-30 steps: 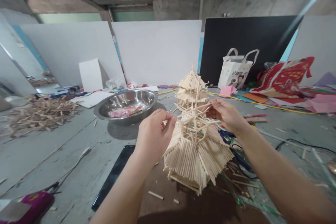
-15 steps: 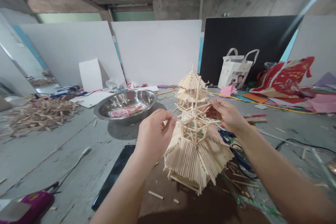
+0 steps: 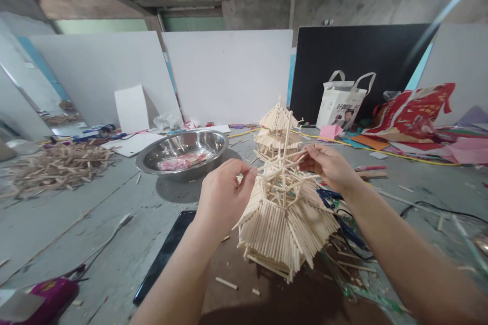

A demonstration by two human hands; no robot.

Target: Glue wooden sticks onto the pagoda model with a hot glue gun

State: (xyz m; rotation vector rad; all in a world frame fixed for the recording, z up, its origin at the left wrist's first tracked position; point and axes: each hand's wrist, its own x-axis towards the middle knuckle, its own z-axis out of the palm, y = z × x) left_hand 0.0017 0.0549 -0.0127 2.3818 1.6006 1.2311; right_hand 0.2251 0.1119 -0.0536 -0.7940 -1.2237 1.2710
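A pagoda model of pale wooden sticks [image 3: 274, 228] stands in front of me, with slanting roof panels and an open stick frame on top. From the frame's middle a long stick [image 3: 287, 134] rises, tilted slightly. My left hand [image 3: 229, 190] is closed in a pinch at the frame's left side, on the end of a thin stick. On the far right side, my right hand [image 3: 328, 166] pinches another stick of the frame; its fingertips are partly hidden. Directly behind is a second stick pagoda [image 3: 277, 118] with a pointed roof.
Left of the model are a steel basin [image 3: 181, 175] holding packets, a black phone-like slab [image 3: 163, 259] and a stick pile [image 3: 61, 165]. A purple glue gun [image 3: 57, 297] lies front left. Blue-handled pliers [image 3: 351, 231], a white bag [image 3: 339, 106] and a red bag [image 3: 412, 114] are right.
Almost nothing differs. Both hands keep their grip at the top frame, with only a very slight shift of the left hand.
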